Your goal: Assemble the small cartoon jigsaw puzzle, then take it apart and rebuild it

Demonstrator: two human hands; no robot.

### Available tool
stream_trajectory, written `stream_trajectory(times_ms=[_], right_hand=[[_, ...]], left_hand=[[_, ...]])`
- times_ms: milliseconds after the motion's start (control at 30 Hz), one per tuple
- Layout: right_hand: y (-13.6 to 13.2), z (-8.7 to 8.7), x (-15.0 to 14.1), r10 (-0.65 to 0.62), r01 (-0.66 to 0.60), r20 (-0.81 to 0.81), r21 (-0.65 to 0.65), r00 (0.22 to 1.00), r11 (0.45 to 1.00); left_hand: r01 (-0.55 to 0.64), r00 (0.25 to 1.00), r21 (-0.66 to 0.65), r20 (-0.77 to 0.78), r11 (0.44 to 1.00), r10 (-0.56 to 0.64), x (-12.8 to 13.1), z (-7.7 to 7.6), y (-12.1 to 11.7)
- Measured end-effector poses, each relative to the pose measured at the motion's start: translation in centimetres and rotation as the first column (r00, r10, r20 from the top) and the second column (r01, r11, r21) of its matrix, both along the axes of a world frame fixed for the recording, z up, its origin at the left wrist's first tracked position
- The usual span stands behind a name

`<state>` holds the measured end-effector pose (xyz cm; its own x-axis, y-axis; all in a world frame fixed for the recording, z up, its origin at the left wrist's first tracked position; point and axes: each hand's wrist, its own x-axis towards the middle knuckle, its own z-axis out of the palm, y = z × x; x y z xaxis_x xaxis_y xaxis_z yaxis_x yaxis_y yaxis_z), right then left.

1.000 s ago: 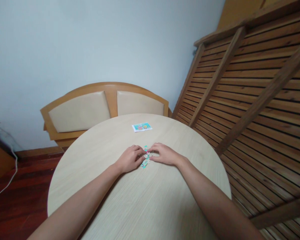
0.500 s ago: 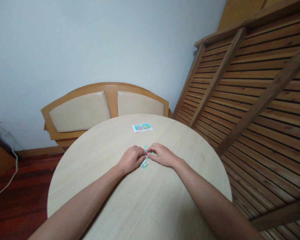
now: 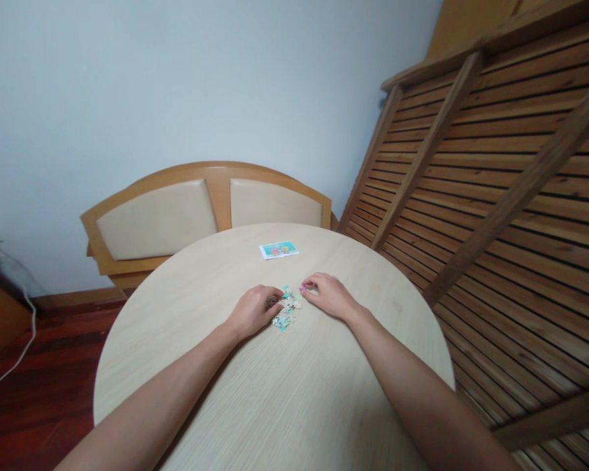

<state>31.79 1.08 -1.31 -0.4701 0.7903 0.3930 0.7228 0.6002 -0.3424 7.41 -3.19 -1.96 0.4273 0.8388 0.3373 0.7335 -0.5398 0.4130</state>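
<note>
A small heap of jigsaw puzzle pieces [image 3: 285, 316], mostly pale, teal and white, lies on the round table [image 3: 275, 405]. At the heap's left edge is my left hand [image 3: 256, 311], its thumb and fingers apart, with some pieces in the gap between them. My right hand [image 3: 328, 296] is just right of the heap and pinches a pink puzzle piece [image 3: 302, 288] between thumb and fingertips. Beyond both hands lies a flat picture card [image 3: 279, 250], teal with two small cartoon figures.
Behind the table a wooden headboard with cream panels [image 3: 157, 219] stands against the wall. A slatted wooden frame [image 3: 471, 216] leans close along the right side. At the far left, a white cable [image 3: 32, 320] hangs over the dark red floor.
My right hand has moved right and slightly away from me, off the heap, with the pink puzzle piece. My left hand has shifted a little left and its fingers have parted, showing more of the heap.
</note>
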Motion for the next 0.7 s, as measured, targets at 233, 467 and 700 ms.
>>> stream_trajectory(times_ms=[233, 467, 700], right_hand=[[0.9, -1.1, 0.9, -0.059, 0.062, 0.077, -0.036, 0.995, 0.997], [-0.2, -0.1, -0.2, 0.104, -0.103, 0.017, -0.037, 0.994, 0.994], [-0.8, 0.4, -0.3, 0.262, -0.261, 0.0, -0.091, 0.965, 0.961]], left_hand=[[-0.012, 1.0, -0.016, 0.003, 1.0, 0.012, 0.1, 0.1, 0.0], [0.0, 0.989, -0.078, 0.146, 0.997, 0.011, 0.0, -0.2, 0.2], [0.079, 0.931, -0.194, 0.364, 0.978, -0.003, -0.2, -0.8, 0.6]])
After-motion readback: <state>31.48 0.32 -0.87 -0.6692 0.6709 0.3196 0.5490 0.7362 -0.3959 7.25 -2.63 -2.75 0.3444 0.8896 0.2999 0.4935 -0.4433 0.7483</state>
